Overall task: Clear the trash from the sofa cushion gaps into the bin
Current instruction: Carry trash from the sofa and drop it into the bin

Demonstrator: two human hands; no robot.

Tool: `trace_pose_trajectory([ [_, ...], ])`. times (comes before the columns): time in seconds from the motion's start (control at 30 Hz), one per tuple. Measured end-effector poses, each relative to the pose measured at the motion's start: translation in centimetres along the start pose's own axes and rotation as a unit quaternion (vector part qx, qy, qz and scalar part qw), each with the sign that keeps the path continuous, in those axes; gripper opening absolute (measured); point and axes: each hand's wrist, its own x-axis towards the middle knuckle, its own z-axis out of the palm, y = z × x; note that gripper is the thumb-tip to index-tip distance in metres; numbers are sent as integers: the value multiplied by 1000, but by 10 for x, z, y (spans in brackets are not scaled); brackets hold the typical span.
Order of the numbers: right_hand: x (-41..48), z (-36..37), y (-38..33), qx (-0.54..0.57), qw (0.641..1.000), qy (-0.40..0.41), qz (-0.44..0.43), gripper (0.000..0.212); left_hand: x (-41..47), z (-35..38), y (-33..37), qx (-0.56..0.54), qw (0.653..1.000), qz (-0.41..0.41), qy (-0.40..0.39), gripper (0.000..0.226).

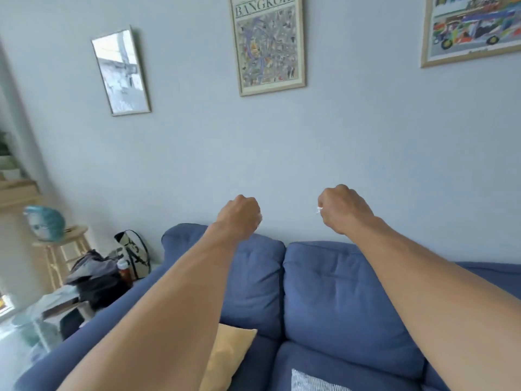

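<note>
Both my arms stretch forward above the blue sofa (332, 292), with the hands raised in front of the wall. My right hand (342, 210) is a fist, and a small white scrap (318, 210) pokes out at its left edge. My left hand (241, 217) is also curled into a fist; a hint of something white shows at its right edge, too small to identify. The gap between the two back cushions (283, 280) runs down between my forearms. No bin is in view.
A yellow cushion (229, 354) and a striped grey-white cushion (313, 382) lie on the seat. Left of the sofa stand a wooden stool (60, 244) with a teal object, a tote bag (134, 253), a dark bag pile (95, 280) and a side table. Framed pictures hang above.
</note>
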Motion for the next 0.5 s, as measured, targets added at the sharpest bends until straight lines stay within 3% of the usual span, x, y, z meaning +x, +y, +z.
trace_pose_trajectory([
  [0.3,-10,15,-234,59,985,-17,-162,33,-110,-69,-216,53,986,-149,51,24],
  [0.4,-27,12,-312,88,968,-26,-235,12,-164,-91,-280,87,969,-213,85,21],
  [0.5,-46,15,-381,119,945,-27,-303,20,-222,-115,-326,95,955,-269,79,18],
])
